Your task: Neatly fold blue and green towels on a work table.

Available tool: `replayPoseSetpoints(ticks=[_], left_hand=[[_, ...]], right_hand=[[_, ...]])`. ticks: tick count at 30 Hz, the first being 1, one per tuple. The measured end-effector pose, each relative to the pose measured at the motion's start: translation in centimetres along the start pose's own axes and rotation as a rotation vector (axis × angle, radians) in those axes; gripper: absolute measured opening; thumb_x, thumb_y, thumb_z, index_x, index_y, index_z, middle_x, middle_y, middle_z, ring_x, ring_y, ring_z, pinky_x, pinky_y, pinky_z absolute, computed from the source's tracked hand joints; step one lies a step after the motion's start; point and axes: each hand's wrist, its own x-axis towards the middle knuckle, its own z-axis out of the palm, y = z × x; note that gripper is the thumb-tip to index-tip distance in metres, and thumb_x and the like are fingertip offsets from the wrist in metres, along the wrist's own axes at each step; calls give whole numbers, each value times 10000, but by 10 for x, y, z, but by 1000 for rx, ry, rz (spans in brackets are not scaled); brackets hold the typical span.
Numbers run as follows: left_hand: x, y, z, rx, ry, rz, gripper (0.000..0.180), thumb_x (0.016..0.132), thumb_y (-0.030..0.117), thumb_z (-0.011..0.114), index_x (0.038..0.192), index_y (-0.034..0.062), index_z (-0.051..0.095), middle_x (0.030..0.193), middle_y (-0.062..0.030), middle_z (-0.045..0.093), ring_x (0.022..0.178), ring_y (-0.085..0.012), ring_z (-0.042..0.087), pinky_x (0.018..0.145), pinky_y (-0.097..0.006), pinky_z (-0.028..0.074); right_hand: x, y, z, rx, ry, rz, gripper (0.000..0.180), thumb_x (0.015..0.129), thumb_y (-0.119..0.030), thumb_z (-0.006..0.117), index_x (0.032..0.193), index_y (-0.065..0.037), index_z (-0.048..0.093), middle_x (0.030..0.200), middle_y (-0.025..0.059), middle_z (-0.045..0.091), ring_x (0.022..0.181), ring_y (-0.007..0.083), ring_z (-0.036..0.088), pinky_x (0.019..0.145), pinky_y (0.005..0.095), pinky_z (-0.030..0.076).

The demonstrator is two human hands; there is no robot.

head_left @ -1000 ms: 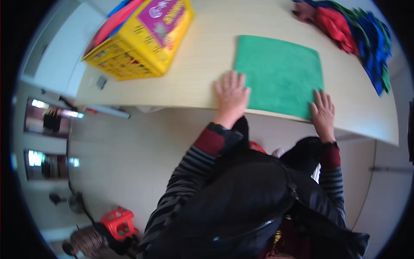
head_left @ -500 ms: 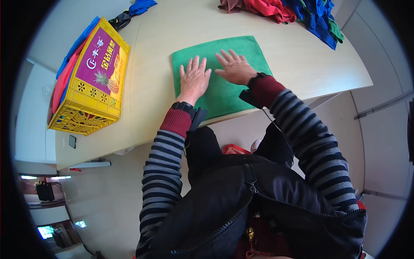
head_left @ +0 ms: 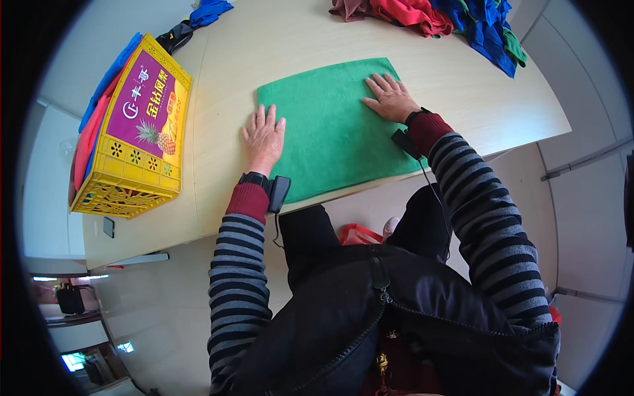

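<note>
Head camera: nearest, a person's grey-and-black striped sleeves (head_left: 241,280) with maroon cuffs reach forward over black-clad legs to a pale wood-toned bench (head_left: 224,125). On each wrist sits a black strap with a small black box (head_left: 280,193) (a thin cable trails from each). A flat, four-sided green fabric cloth (head_left: 327,142) is spread on the bench, its near side close to the bench's front edge. The left hand (head_left: 265,142) lies palm down across its left edge, the right hand (head_left: 392,102) palm down at its upper right edge; on both, the fingers are extended and somewhat spread, gripping nothing. Left of the cloth stands a yellow plastic crate (head_left: 132,158) with a purple label, blue and red fabric showing at its far side. Farthest, a crumpled brown, red, blue and green fabric pile (head_left: 456,23) lies at the back right.
</note>
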Motion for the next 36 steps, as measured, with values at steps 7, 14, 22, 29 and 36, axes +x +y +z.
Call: replayPoseSetpoints(ticks=[7, 14, 22, 29, 36], left_hand=[[-2, -13, -13, 73, -74, -93, 620, 1052, 504, 341, 1579, 179, 306, 1655, -111, 234, 1536, -298, 179, 1211, -598, 124], [59, 46, -9, 111, 37, 248, 604, 1053, 484, 352, 1571, 174, 324, 1648, -91, 261, 1532, -272, 202, 1213, -596, 127], [100, 69, 15, -12, -37, 205, 607, 1052, 514, 338, 1568, 195, 333, 1634, -57, 299, 1522, -259, 226, 1215, -564, 153], [97, 35, 13, 21, 11, 68, 631, 1046, 546, 319, 1572, 195, 322, 1634, -72, 295, 1523, -267, 223, 1208, -569, 169], [69, 2, 10, -20, 74, -16, 630, 1047, 530, 329, 1551, 154, 360, 1625, -102, 307, 1514, -295, 244, 1197, -599, 186]], right_hand=[[4, 14, -20, -155, -139, 220, 724, 1014, -600, 341, 1596, -179, 261, 1668, 82, 210, 1537, 338, 164, 1225, 544, 164], [66, -55, -7, -94, 57, -67, 716, 1011, -568, 376, 1597, -172, 261, 1666, 81, 223, 1542, 330, 161, 1230, 540, 151], [92, -52, 9, 20, -15, -91, 690, 1027, -572, 343, 1588, -176, 280, 1655, 96, 242, 1532, 337, 190, 1234, 525, 158], [86, -1, 2, 15, 36, 29, 701, 1015, -593, 339, 1589, -196, 286, 1661, 71, 236, 1539, 318, 170, 1234, 509, 159], [49, 21, 1, 9, 11, 151, 703, 1031, -579, 321, 1599, -174, 238, 1662, 98, 214, 1532, 344, 179, 1224, 541, 167]])
